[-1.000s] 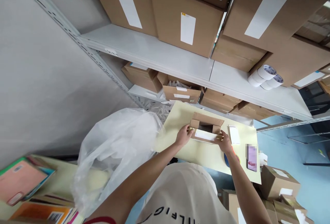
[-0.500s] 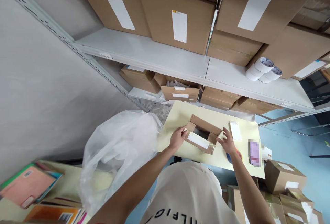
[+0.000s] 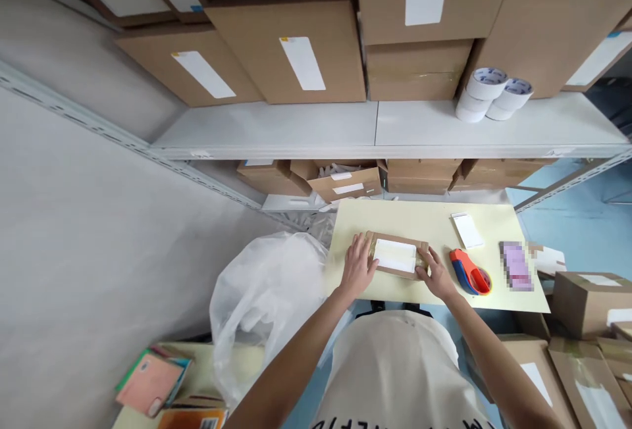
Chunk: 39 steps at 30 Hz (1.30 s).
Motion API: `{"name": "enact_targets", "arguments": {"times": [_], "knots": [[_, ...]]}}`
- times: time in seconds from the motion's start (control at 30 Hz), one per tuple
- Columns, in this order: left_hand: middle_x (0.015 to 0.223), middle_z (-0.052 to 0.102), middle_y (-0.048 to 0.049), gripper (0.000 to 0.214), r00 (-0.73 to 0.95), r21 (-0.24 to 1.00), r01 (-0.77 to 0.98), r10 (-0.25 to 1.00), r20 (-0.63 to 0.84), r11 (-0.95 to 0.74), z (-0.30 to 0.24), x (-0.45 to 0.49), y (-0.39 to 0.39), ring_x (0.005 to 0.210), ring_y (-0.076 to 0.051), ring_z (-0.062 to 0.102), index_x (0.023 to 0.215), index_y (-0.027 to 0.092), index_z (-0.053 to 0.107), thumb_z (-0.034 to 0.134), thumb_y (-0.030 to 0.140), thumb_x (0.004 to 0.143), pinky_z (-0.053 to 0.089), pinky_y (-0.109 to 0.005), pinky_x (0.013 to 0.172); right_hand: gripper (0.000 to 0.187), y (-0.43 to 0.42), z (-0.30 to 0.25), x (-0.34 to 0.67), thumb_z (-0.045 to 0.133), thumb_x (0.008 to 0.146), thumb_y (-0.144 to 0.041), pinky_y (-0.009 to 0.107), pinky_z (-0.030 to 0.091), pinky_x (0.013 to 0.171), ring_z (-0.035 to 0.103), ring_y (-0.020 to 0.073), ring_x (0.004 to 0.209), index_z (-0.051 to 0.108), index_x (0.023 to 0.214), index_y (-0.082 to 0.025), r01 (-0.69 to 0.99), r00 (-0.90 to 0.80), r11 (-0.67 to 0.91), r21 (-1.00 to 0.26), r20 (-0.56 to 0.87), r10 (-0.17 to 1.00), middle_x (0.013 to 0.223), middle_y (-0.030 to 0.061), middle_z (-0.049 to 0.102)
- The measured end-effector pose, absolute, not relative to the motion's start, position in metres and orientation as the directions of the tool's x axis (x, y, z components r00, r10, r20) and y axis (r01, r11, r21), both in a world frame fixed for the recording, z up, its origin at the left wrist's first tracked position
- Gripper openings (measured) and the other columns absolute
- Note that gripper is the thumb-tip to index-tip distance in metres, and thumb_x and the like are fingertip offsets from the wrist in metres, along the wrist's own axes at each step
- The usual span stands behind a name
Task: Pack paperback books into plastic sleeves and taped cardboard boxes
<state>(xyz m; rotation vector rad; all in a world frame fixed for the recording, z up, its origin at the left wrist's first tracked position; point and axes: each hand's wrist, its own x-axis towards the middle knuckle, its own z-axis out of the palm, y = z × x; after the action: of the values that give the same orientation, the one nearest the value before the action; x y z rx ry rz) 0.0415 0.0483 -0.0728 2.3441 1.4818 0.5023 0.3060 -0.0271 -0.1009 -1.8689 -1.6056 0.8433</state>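
Observation:
A small brown cardboard box lies on the pale yellow table, with a white label facing up at me and clear tape at its ends. My left hand grips the box's left end, fingers over the far edge and thumb by the label. At the right end, my right hand holds the box between thumb and fingers. No opening of the box shows from here. Just right of my right hand lies a red and blue tape dispenser.
On the table are a white pad and a blurred purple item. A shelf with large cartons and tape rolls spans the back. A plastic bag bulges at left; cartons are stacked at right.
The box's open top no longer shows; its labelled face now points up. Both hands have closed in on its ends, the right one having been spread beside it. My view has shifted.

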Motion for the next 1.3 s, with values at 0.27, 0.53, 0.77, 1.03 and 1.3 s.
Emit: {"name": "enact_targets", "arguments": {"times": [0.27, 0.53, 0.77, 1.03, 1.3], "knots": [[0.158, 0.029, -0.0157, 0.068, 0.658, 0.15, 0.75, 0.748, -0.08, -0.644, -0.069, 0.079, 0.053, 0.147, -0.032, 0.023, 0.153, 0.018, 0.022, 0.045, 0.039, 0.093, 0.017, -0.057, 0.118, 0.055, -0.005, -0.105, 0.308, 0.048, 0.09, -0.04, 0.05, 0.045, 0.103, 0.044, 0.0313, 0.135, 0.043, 0.142, -0.021, 0.611, 0.244, -0.178, -0.771, -0.03, 0.969, 0.148, 0.0176, 0.04], [0.158, 0.025, -0.0199, 0.076, 0.641, 0.143, 0.766, 0.761, -0.095, -0.627, -0.081, 0.086, 0.046, 0.148, -0.031, 0.021, 0.155, 0.01, 0.011, 0.043, 0.042, 0.093, 0.018, -0.053, 0.118, 0.042, -0.078, -0.121, 0.386, 0.044, 0.091, -0.043, 0.052, 0.045, 0.098, 0.055, 0.034, 0.117, 0.057, 0.121, -0.017, 0.753, 0.44, -0.333, -0.568, 0.058, 0.896, 0.12, 0.019, 0.061], [0.158, 0.022, -0.0212, 0.081, 0.604, 0.127, 0.797, 0.787, -0.124, -0.591, -0.087, 0.091, 0.039, 0.147, -0.035, 0.02, 0.154, 0.009, 0.014, 0.048, 0.047, 0.091, 0.019, -0.055, 0.117, 0.029, -0.1, -0.15, 0.41, 0.054, 0.086, -0.043, 0.045, 0.046, 0.083, 0.067, 0.03, 0.078, 0.063, 0.096, -0.018, 0.865, 0.399, -0.446, -0.23, -0.224, 0.889, 0.077, 0.0124, 0.07], [0.158, 0.028, -0.0162, 0.075, 0.587, 0.163, 0.808, 0.795, -0.154, -0.566, -0.086, 0.095, 0.04, 0.147, -0.031, 0.023, 0.154, 0.013, 0.02, 0.047, 0.047, 0.092, 0.015, -0.052, 0.119, 0.025, -0.058, -0.105, 0.42, 0.046, 0.086, -0.032, 0.042, 0.045, 0.076, 0.063, 0.0273, 0.068, 0.061, 0.096, -0.015, 0.766, 0.453, -0.518, -0.379, -0.253, 0.855, 0.071, 0.0113, 0.067], [0.158, 0.028, -0.0157, 0.077, 0.593, 0.25, 0.796, 0.794, -0.135, -0.552, -0.081, 0.102, 0.029, 0.148, -0.031, 0.021, 0.153, 0.012, 0.021, 0.047, 0.049, 0.091, 0.011, -0.049, 0.12, 0.044, 0.022, -0.003, 0.388, 0.038, 0.089, -0.054, 0.026, 0.033, 0.05, 0.043, 0.0131, 0.052, 0.051, 0.064, -0.02, 0.443, 0.161, -0.2, -0.874, -0.142, 0.977, 0.054, -0.0021, 0.045]]}}
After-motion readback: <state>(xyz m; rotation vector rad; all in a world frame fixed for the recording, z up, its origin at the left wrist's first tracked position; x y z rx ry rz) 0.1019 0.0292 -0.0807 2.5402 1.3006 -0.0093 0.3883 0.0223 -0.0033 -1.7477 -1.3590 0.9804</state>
